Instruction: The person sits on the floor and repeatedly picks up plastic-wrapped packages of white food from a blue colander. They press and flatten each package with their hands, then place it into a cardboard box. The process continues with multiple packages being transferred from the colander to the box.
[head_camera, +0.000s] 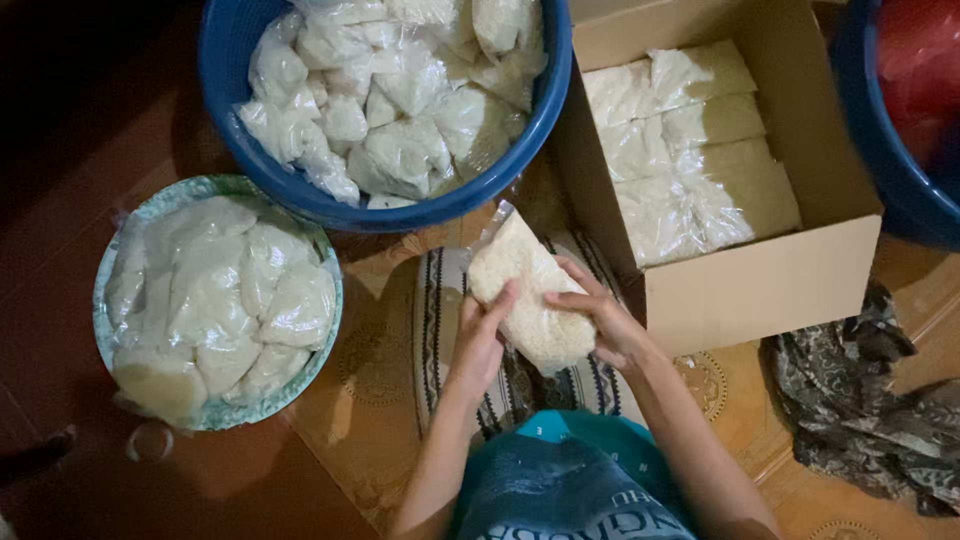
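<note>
Filling blue basin (225, 60), cardboard box (760, 285): rice bags (400, 100).

Your palms hide the lower half of the bag of rice (527, 300) you hold. The big blue basin (300, 190) and the cardboard box (760, 285) are cut off at the top edge. A 2nd blue tub (900, 190) runs off the right edge, its red contents blurred.
</note>
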